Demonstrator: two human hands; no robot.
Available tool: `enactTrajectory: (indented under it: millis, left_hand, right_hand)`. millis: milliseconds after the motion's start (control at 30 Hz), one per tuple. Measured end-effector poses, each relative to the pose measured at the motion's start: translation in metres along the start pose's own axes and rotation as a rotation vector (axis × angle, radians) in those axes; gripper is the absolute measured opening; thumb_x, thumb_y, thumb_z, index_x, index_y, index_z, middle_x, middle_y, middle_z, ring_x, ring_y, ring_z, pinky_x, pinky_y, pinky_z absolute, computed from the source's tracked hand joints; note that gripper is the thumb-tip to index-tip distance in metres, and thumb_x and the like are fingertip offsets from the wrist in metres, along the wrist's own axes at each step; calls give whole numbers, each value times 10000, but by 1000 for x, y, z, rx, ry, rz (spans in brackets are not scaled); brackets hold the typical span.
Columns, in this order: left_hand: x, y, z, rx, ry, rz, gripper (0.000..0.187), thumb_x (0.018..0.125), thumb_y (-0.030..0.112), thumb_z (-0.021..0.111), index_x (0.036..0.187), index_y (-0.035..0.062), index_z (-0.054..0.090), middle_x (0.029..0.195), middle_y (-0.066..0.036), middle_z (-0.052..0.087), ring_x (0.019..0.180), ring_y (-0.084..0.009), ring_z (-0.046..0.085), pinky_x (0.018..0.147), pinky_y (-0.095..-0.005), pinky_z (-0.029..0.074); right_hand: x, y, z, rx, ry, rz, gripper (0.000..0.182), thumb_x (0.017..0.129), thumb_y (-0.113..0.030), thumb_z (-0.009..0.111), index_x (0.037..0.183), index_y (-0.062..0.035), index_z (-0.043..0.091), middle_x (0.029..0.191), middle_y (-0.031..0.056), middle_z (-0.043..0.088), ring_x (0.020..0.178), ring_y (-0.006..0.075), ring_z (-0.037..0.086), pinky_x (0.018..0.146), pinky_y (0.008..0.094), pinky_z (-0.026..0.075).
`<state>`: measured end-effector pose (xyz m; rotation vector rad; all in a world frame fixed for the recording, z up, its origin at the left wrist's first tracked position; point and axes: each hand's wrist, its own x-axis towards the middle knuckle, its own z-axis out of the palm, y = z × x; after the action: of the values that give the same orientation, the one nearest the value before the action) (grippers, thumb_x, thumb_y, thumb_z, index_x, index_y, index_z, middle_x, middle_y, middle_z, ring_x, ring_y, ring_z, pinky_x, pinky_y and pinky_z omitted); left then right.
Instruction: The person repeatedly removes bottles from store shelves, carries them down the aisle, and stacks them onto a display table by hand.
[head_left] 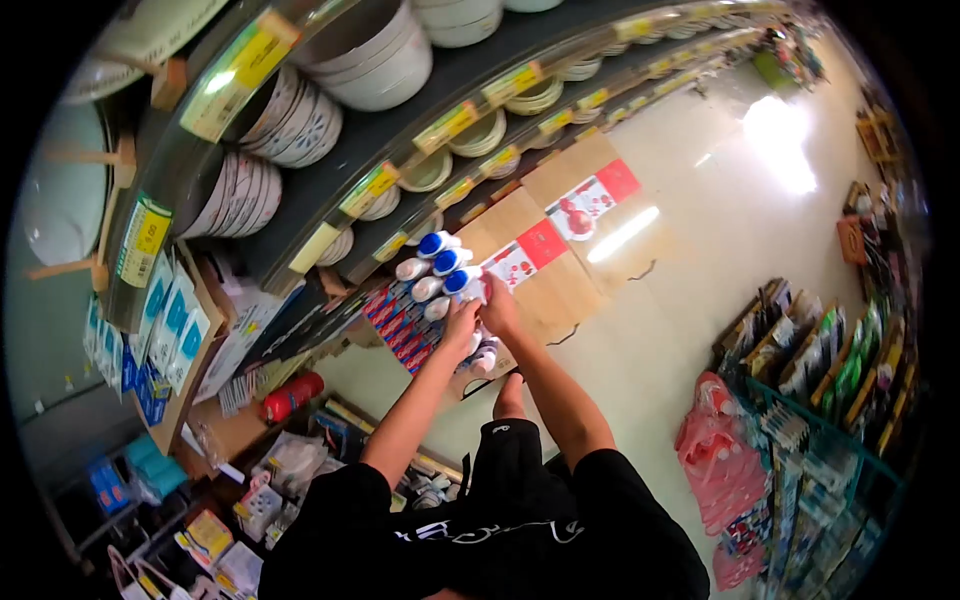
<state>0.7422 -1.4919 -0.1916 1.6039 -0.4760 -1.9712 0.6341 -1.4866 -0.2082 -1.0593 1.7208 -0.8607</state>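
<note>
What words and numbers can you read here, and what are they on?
"9.00", seemingly: leftmost yellow price tag.
White lettering on the black shirt and shorts: too blurred.
Also too small or blurred: other shelf tags, red-and-blue boxes, blue-and-white bottles, carton labels.

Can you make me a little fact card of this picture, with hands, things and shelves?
Place: shop aisle
Left hand: at the white bottles, three blue-topped; grip unclear
Right hand: beside the left; grip unclear
Near hands: small red-and-blue cardboard boxes
Dark shelves: stacked round white bowls
Beyond hands: brown cardboard boxes with red-and-white printing
</note>
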Motion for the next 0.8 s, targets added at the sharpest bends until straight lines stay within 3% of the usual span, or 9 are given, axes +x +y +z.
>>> enactTrajectory:
  millis: [133,200,267,400,533,700,800]
  left_hand:
    - [-54,-22,25,62,-14,-46,432,918,176,577,1299,97,391,1006,-18,576,873,-121,579,714,-253,464]
    - [-70,-38,19,250,-236,-134,484,933,206,575,1350,75,369,1143,-67,580,993,-178,600,817,-315,497]
    - [-101,-51,34,371,-349,-174,478,944,222,563,1355,55,383,1228,-102,567,1082,-220,594,870,-349,501]
    - [-157,-96,80,636,-566,-268,409,954,263,542,1296,57,453,1205,-111,593,1040,-231,624,811,-331,514]
    - [-221,-179,125,902,-731,-263,426,955,291,532,1296,45,466,1177,-118,619,1008,-223,633,780,-325,509]
    - [-326,-302,171,1198,-959,-307,417,947,314,532,1253,32,499,1149,-117,625,996,-246,615,819,-355,482]
    - [-389,-390,189,1385,-1119,-467,397,951,304,529,1238,31,512,1144,-117,628,998,-244,612,820,-361,483]
  right_hand:
    - [-67,66,-45,-125,26,69,584,735,-178,720,1265,-31,524,1162,231,615,1110,372,580,958,413,455]
    - [-117,70,-98,-144,-103,361,523,746,-200,698,1213,-7,562,1170,232,618,1104,369,588,960,416,461]
    - [-177,109,-135,-244,-7,426,490,756,-210,667,1188,3,577,1146,233,628,1090,373,593,951,419,471]
    - [-323,182,-196,-199,371,625,431,763,-202,637,1143,-1,601,1114,220,640,1064,367,600,932,414,482]
    - [-498,239,-218,-60,718,733,408,758,-218,653,1106,-8,620,1044,194,667,974,349,635,871,405,508]
    - [-688,278,-157,186,1080,820,442,739,-272,713,1088,-12,631,944,166,686,874,299,664,792,375,527]
    - [-781,276,-126,371,1349,854,457,733,-275,744,1082,-1,632,923,156,686,848,263,665,758,359,527]
